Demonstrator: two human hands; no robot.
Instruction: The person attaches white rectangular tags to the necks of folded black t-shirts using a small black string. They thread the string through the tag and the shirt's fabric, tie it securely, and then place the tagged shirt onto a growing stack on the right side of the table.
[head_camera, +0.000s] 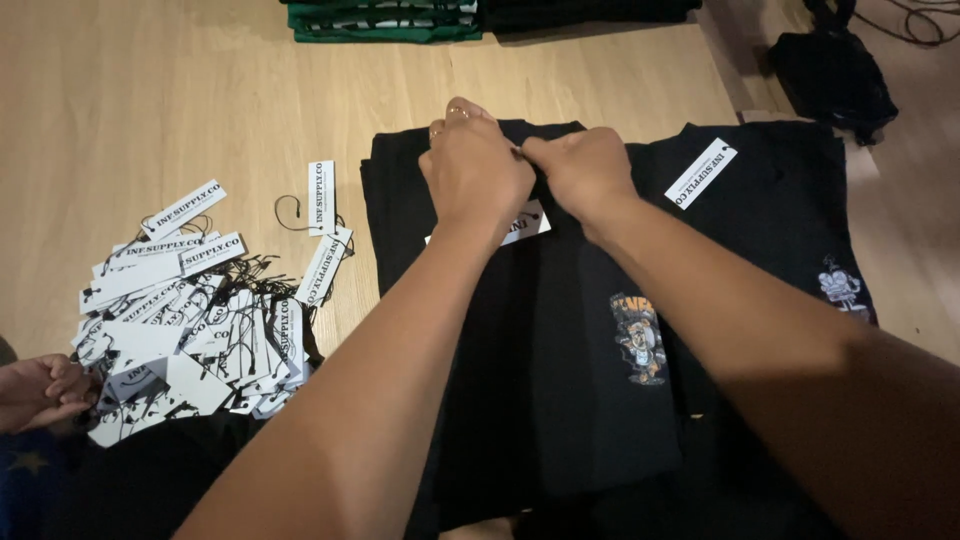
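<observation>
- Our left hand (478, 165) and right hand (582, 168) meet at the top edge of a folded black shirt (560, 340), knuckles almost touching, both curled shut in a tight grip.
- The fingertips are tucked under the knuckles, so we cannot tell exactly what each hand pinches; it looks like the shirt's neck, along with the white tag (528, 222) that peeps out just below our left hand.
- Most of that tag is covered by the left hand and wrist; only its lower corner shows.
- Both forearms reach in from the bottom of the view and converge forward; the left wrist is bent slightly down, the back of the hand up, and the right hand is turned with the thumb side toward the left hand.
- The shirt lies on the worktop (150, 100) right in front of us, with a small coloured print (640, 338) near its middle, partly crossed by our right forearm.
- A second black shirt (790, 220) lies just to the right, partly under the first, carrying its own white tag (700, 172) and a pale print (843, 288) at its edge.
- To the left sits a loose heap of white tags (190, 330) with black strings.
- Another person's hand (40, 390) rests by the heap, cut off by the left border.
- At the far edge, a stack of green folded clothes (385, 20) is cut off, and a black bag (830, 75) sits at top right.
</observation>
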